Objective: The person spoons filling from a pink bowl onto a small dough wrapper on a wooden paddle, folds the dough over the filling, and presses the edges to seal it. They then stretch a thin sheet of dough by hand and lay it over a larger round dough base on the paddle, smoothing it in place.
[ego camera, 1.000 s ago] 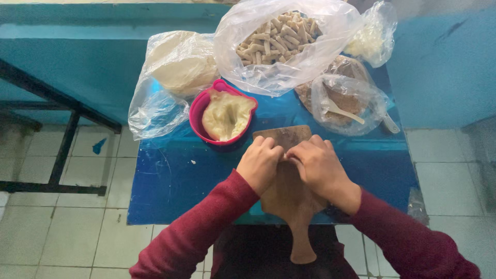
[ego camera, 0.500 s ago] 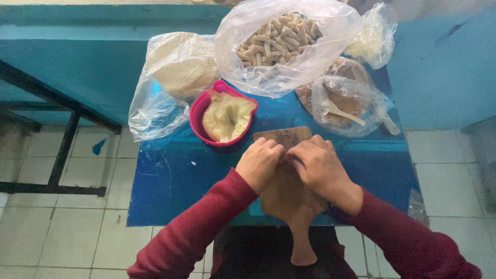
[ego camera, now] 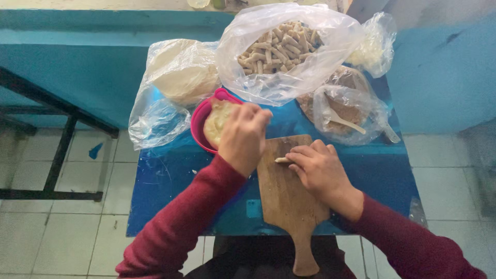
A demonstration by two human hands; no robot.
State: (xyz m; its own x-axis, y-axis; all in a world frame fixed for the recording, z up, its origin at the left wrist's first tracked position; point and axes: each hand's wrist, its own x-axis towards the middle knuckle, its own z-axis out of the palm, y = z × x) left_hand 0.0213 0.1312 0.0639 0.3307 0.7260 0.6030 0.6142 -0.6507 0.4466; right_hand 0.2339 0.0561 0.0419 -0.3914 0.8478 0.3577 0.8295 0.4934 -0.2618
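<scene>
Left hand [ego camera: 243, 135] over pink bowl [ego camera: 199, 124], right hand [ego camera: 316, 168] on board [ego camera: 281, 191], bags behind

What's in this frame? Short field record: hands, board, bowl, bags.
left hand: over the pink bowl, fingers at the dough in it
right hand: on the wooden board, fingertips on a small dough roll
big clear bag: open, full of finished dough rolls
other bags: pale dough bag at left, bag with a spoon at right
surface: blue table
</scene>
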